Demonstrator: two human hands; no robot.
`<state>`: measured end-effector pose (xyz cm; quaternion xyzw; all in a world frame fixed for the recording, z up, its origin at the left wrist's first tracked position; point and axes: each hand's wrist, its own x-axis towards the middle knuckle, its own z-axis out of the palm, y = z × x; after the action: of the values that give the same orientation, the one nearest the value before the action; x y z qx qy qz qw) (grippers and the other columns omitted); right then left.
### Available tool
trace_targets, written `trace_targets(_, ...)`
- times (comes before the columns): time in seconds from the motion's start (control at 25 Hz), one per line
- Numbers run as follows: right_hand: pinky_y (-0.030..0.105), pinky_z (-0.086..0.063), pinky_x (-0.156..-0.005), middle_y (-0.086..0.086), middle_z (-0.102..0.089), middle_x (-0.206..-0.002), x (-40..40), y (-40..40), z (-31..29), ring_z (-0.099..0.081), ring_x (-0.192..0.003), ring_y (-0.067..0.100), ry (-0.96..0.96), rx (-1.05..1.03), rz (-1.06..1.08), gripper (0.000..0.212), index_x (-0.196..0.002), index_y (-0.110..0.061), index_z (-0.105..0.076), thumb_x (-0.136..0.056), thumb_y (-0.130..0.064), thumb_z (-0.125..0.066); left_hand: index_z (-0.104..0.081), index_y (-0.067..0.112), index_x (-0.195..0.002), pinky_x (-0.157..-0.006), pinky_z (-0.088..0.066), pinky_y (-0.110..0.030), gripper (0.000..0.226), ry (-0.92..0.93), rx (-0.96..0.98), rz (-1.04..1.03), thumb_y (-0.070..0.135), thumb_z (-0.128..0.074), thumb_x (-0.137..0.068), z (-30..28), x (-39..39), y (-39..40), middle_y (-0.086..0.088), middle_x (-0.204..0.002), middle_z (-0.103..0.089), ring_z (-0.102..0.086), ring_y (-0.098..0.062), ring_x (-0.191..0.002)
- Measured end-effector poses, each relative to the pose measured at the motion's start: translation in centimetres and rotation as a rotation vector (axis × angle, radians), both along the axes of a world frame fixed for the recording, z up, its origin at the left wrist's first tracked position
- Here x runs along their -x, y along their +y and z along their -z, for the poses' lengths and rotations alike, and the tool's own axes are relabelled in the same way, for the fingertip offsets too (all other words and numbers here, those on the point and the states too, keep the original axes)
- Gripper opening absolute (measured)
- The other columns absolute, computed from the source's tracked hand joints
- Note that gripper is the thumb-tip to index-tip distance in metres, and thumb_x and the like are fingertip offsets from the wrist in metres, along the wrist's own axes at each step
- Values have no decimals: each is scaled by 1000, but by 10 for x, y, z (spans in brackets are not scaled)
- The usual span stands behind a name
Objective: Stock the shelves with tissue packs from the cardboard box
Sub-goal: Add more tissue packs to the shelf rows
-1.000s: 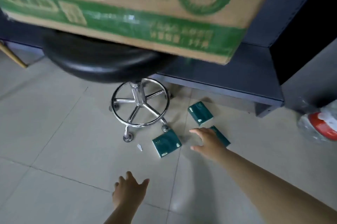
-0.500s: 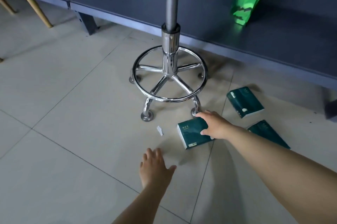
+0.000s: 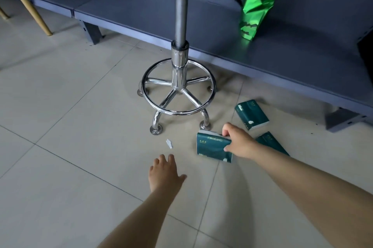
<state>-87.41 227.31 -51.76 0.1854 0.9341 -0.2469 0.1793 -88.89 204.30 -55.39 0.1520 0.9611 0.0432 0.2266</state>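
Observation:
Three dark green tissue packs lie on the tiled floor by the stool's base. My right hand point(image 3: 239, 140) grips the nearest pack point(image 3: 212, 146) by its right end, thumb on the near side and fingers over the far edge, tipping it up. A second pack point(image 3: 252, 114) lies further back toward the shelf. The third pack point(image 3: 270, 141) is partly hidden behind my right wrist. My left hand point(image 3: 164, 173) hovers low over the floor with fingers spread, holding nothing. The cardboard box is out of view.
A chrome stool base with foot ring point(image 3: 178, 90) stands just left of the packs, its black seat overhead. The low grey-blue shelf point(image 3: 282, 56) runs along the back with a bright green bag point(image 3: 255, 11) on it. A small white scrap point(image 3: 169, 143) lies on the tiles. A wooden leg point(image 3: 26, 1) leans at left.
My right hand moved from the rightmost pack to the nearest one and closed round its end, lifting that edge. The view dropped below the box and stool seat. My left hand stayed low.

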Motion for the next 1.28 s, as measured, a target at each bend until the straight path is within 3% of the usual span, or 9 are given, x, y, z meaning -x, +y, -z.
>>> trace_targets(0.24,27,-40,-72,-7,-53,-96,-59,8,-206,-51,-87,16,105,21,115,30,-89,-21,-44,-77,-3,-65,-37,17,-134,-101,-38,-32,67,6,-84,104,62,-50,-86,-204,-13,10,-4,-131,-45,-41,-22,-123)
trace_targets(0.4,20,-39,-64,-9,-54,-79,-98,2,-385,-50,-75,10,136,103,157,35,-77,-26,-44,-69,-2,-69,-41,21,-134,-102,-38,-33,67,-21,-184,139,63,-55,-83,-376,-32,17,-1,-133,-46,-41,-20,-125)
trace_targets(0.52,19,-39,-67,-8,-54,-75,-123,-3,-524,-50,-73,8,181,157,179,36,-77,-26,-46,-68,-1,-71,-50,22,-125,-97,-41,-33,60,-3,-216,211,62,-58,-80,-506,-41,26,-1,-127,-52,-46,-20,-119)
trace_targets(0.68,37,-47,-70,-9,-57,-78,-136,-6,-702,-52,-72,18,294,147,192,35,-78,-30,-49,-66,-10,-74,-53,18,-118,-88,-43,-31,58,112,-260,318,61,-59,-80,-679,-33,37,-2,-118,-56,-49,-21,-111)
trace_targets(0.88,28,-43,-73,-10,-55,-86,-117,-6,-897,-48,-75,4,448,53,119,35,-82,-32,-50,-71,-13,-77,-48,20,-127,-97,-40,-31,68,346,-387,392,65,-60,-77,-873,3,40,-2,-127,-52,-44,-21,-120)
trace_targets(1.08,27,-44,-83,-11,-57,-94,-85,-5,-1045,-54,-90,5,670,8,102,33,-84,-29,-52,-74,-9,-76,-37,21,-136,-97,-40,-32,79,604,-540,465,66,-62,-76,-1020,54,53,-1,-129,-45,-40,-21,-121)
trace_targets(1.28,28,-36,-102,-12,-57,-115,-44,18,-1133,-50,-115,7,854,-59,123,28,-88,-28,-55,-79,-10,-73,-36,19,-137,-95,-40,-32,78,777,-671,451,63,-62,-78,-1111,103,89,-2,-129,-44,-41,-22,-121)
